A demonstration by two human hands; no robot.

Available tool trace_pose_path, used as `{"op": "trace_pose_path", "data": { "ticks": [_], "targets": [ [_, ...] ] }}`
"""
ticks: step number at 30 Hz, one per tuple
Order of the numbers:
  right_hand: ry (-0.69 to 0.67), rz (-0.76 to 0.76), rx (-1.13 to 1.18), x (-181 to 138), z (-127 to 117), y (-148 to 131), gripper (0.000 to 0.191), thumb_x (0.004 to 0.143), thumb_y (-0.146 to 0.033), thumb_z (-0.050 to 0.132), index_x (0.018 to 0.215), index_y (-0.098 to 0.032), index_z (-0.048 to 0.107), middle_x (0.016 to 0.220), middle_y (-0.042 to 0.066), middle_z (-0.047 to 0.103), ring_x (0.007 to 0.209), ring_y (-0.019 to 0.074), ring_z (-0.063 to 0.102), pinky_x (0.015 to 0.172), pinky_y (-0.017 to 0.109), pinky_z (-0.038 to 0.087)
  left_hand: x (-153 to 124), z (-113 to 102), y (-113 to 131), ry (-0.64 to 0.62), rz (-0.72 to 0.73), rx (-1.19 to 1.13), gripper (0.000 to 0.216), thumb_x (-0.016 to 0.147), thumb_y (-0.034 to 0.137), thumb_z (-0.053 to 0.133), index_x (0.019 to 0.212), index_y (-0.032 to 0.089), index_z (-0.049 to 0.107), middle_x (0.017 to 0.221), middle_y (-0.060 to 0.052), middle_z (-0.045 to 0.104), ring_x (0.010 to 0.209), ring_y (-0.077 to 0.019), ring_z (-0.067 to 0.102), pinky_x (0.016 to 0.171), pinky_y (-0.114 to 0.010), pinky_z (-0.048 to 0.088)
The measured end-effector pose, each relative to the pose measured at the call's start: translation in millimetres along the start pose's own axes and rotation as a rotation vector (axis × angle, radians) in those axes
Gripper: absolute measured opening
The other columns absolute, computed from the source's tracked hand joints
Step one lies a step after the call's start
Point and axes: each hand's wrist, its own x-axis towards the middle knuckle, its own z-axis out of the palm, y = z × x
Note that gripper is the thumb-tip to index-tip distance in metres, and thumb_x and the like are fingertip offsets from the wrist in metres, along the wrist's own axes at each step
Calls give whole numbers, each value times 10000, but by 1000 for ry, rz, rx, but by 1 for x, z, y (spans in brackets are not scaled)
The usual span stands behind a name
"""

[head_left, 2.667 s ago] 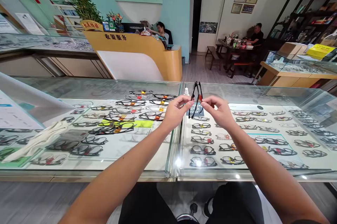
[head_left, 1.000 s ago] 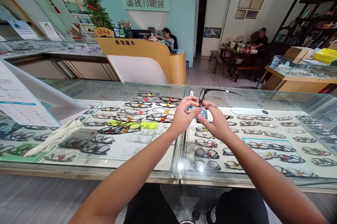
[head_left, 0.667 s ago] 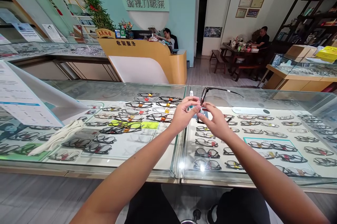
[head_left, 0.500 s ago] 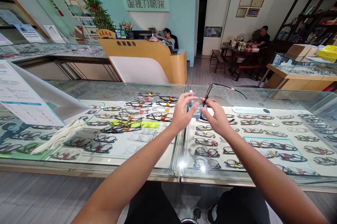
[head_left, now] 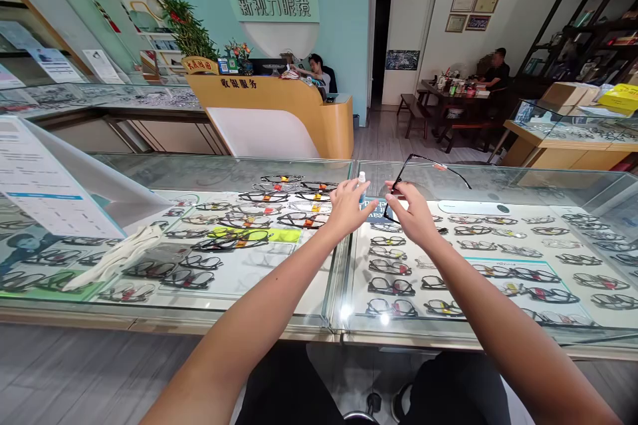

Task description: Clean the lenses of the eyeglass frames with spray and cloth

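A pair of black-framed eyeglasses (head_left: pixel 391 215) is in my right hand (head_left: pixel 415 213), pinched between thumb and fingers at the front frame. One thin temple arm reaches up and away to the right; part of the frame is hidden by my fingers. My left hand (head_left: pixel 350 207) is open just to the left, fingers and thumb apart, not touching the glasses. Behind its fingertips stands a small clear bottle with a white cap (head_left: pixel 361 177); I cannot tell whether the fingers touch it. Both hands are above the glass display counter (head_left: pixel 343 279).
Rows of eyeglasses (head_left: pixel 391 286) lie inside the counter on both sides. To the left are white gloves (head_left: pixel 119 255) and a folded printed card (head_left: pixel 50 179). Farther back, one person sits behind a wooden reception desk (head_left: pixel 279 99), another at a dark table (head_left: pixel 443 89).
My left hand has drawn slightly down, its fingers spreading apart. The glasses have turned a little in my right hand, with the temple arm angled more steeply.
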Motion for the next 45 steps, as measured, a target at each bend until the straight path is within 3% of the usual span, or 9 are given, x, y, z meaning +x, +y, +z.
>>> {"op": "trace_pose_path", "data": {
  "ticks": [5,8,12,18,24,27,31,35,45],
  "targets": [
    [28,29,27,3,-5,6,414,1053,-514,576,1337,-248,718,1319,132,714,1203,295,694,1067,511,567,-7,-12,1,232,121,-267,397,989,341,658,1371,246,704,1489,-141,623,1404,-316,583,1203,-537,441],
    [30,47,42,3,-7,8,425,1051,-520,576,1339,-242,717,1298,128,715,1166,282,704,1061,506,568,-12,-23,4,317,134,-677,220,1012,346,607,1208,249,628,1402,-112,636,1148,-221,714,943,-378,589],
    [12,60,55,3,-7,8,418,1049,-512,580,1319,-227,725,1304,135,714,1174,285,700,1072,511,555,-13,-34,7,201,-14,-1159,452,890,304,677,1255,272,411,1291,-80,693,908,-156,723,742,-289,561],
    [-8,94,101,2,-6,5,433,1030,-536,603,1303,-226,734,1295,128,722,1171,282,696,1064,496,559,-10,-44,6,-134,-222,-1474,537,741,209,746,1258,203,603,1092,-41,711,732,-98,608,666,-251,511],
    [-28,132,158,3,-8,5,435,1019,-542,619,1291,-223,736,1315,123,724,1197,274,684,1069,475,539,-19,-48,9,-338,-225,-1522,705,908,581,810,1481,359,466,1024,-10,674,752,-143,657,615,-287,597],
    [-32,192,234,5,-9,5,445,1000,-536,641,1293,-216,736,1261,117,751,1183,269,683,1091,484,520,-20,-49,8,-371,-243,-1571,694,901,613,814,1468,403,472,934,13,635,669,-118,593,479,-183,457],
    [-81,248,358,6,-12,2,420,984,-520,655,1270,-227,752,1237,95,776,1208,272,677,1112,493,507,-15,-54,1,-442,-267,-1731,447,866,585,817,1118,253,654,731,30,490,561,-100,468,408,-160,252],
    [-184,243,468,5,-13,-4,353,975,-467,674,1226,-242,778,1258,83,775,1192,266,684,1101,478,515,-11,-61,-3,-500,-266,-1769,751,840,928,561,685,194,529,618,18,380,509,-113,404,395,-221,240],
    [-387,249,571,-2,-11,-18,315,976,-427,675,1184,-225,798,1260,88,780,1154,268,711,1090,453,515,-10,-64,-7,-602,-258,-1666,907,730,1108,273,477,241,351,455,28,214,408,-118,274,428,-290,213]
  ]
}}
